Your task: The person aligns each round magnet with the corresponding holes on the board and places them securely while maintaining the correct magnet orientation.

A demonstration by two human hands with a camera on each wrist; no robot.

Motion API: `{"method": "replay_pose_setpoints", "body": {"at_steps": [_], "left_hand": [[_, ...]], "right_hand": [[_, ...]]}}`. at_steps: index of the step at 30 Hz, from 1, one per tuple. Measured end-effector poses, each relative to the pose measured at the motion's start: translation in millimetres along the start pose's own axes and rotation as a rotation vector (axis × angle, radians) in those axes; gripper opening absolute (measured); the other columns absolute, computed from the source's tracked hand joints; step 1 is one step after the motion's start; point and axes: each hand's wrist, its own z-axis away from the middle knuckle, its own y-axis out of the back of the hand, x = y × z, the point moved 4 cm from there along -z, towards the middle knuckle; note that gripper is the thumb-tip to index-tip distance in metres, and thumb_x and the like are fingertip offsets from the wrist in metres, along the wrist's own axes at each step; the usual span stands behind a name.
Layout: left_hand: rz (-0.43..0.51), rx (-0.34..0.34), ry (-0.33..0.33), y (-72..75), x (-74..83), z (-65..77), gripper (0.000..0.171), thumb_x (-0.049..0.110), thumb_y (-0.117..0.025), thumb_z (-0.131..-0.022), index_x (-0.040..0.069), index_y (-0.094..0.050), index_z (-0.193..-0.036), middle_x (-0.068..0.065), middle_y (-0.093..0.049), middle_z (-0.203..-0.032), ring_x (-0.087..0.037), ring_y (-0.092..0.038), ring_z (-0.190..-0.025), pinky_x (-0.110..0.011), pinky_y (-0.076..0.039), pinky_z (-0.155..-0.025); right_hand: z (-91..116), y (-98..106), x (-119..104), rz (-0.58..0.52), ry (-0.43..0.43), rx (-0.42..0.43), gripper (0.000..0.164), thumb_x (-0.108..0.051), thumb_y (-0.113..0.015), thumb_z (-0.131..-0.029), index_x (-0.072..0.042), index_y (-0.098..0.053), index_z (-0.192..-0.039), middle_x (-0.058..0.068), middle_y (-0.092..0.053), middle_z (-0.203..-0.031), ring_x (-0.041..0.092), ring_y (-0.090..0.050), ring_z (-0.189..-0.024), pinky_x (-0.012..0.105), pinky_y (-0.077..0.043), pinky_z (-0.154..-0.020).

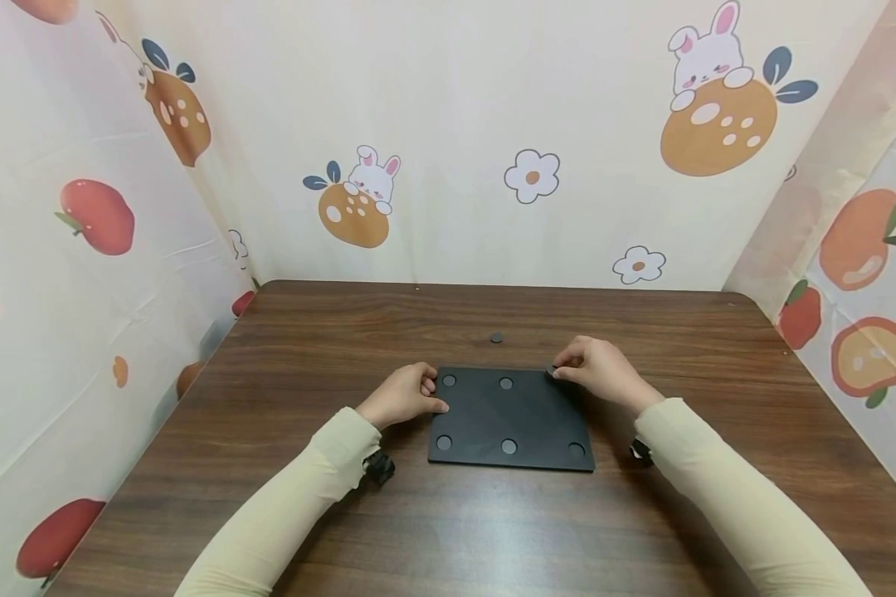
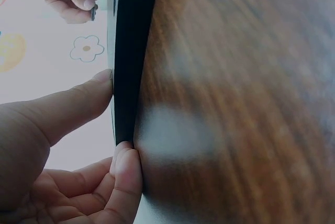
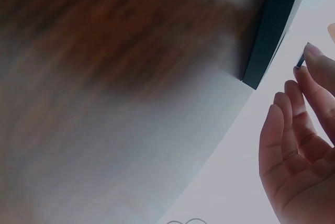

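A flat black rectangular board [image 1: 513, 419] lies on the table, with several round spots along its two long sides. Most spots look grey; the near right one is darker. My left hand [image 1: 403, 395] holds the board's left edge, thumb on the top face and curled fingers against the side, as the left wrist view shows. Over the far right corner, my right hand [image 1: 600, 370] pinches a small dark disc [image 3: 300, 62] between thumb and index finger. The spot beneath that hand is hidden. A second dark disc [image 1: 496, 337] lies on the table behind the board.
The brown wood-grain table [image 1: 343, 323] reaches back to a curtain [image 1: 455, 99] printed with rabbits, fruit and flowers. Similar cloth hangs at the left and right sides. A dark wrist device [image 1: 378, 468] sits at the left cuff.
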Motion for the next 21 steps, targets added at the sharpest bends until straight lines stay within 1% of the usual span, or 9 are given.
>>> {"method": "replay_pose_setpoints", "body": {"at_steps": [8, 13, 21], "left_hand": [[0.000, -0.011, 0.005, -0.8, -1.4, 0.1, 0.063, 0.025, -0.077, -0.075, 0.002, -0.049, -0.126, -0.001, -0.056, -0.098, -0.013, -0.052, -0.085, -0.031, -0.044, -0.079], [0.009, -0.011, 0.006, -1.5, -1.2, 0.1, 0.062, 0.025, -0.077, -0.075, 0.002, -0.049, -0.126, -0.001, -0.056, -0.098, -0.013, -0.052, -0.085, -0.031, -0.044, -0.079], [0.007, -0.002, 0.006, -0.5, 0.4, 1.0, 0.060, 0.024, -0.077, -0.074, 0.001, -0.051, -0.124, -0.001, -0.056, -0.096, -0.013, -0.051, -0.084, -0.030, -0.044, -0.078]], "right_hand": [[6, 4, 2, 0.029, -0.017, -0.005, 0.010, -0.021, -0.073, -0.079, -0.016, -0.073, -0.087, -0.003, -0.061, -0.085, 0.013, -0.055, -0.073, 0.030, -0.045, -0.065], [9, 4, 3, 0.041, -0.030, -0.029, 0.010, -0.021, -0.072, -0.079, -0.016, -0.073, -0.088, -0.003, -0.062, -0.086, 0.013, -0.055, -0.074, 0.030, -0.045, -0.066], [13, 4, 3, 0.069, -0.012, -0.049, 0.008, -0.021, -0.073, -0.079, -0.017, -0.073, -0.086, -0.004, -0.061, -0.085, 0.012, -0.054, -0.073, 0.030, -0.044, -0.066]]}}
